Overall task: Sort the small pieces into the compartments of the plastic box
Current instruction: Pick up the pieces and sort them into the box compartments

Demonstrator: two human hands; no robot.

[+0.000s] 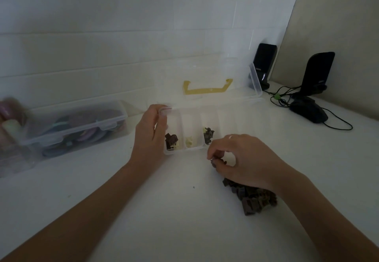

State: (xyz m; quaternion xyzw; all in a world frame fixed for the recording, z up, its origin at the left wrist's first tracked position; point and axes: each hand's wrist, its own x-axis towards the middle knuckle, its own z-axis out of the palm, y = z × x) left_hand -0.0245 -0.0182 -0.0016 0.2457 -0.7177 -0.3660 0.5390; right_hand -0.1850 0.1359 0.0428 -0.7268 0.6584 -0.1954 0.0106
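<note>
While dim light falls on the white table (174,210) and brick wall (102,26), the left hand (152,132) grips the plastic box (191,149); right hand (242,157) fingers pinch dark small pieces (251,196) just beside it. Speaker (263,65) lettering is unreadable.

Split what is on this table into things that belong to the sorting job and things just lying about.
Job:
- plastic box, lid open, pieces in three compartments
- pile of loose pieces
- left hand holding the box's left end
- right hand pinching dark pieces

Lying about:
- closed tub
- two speakers
- mouse
</note>
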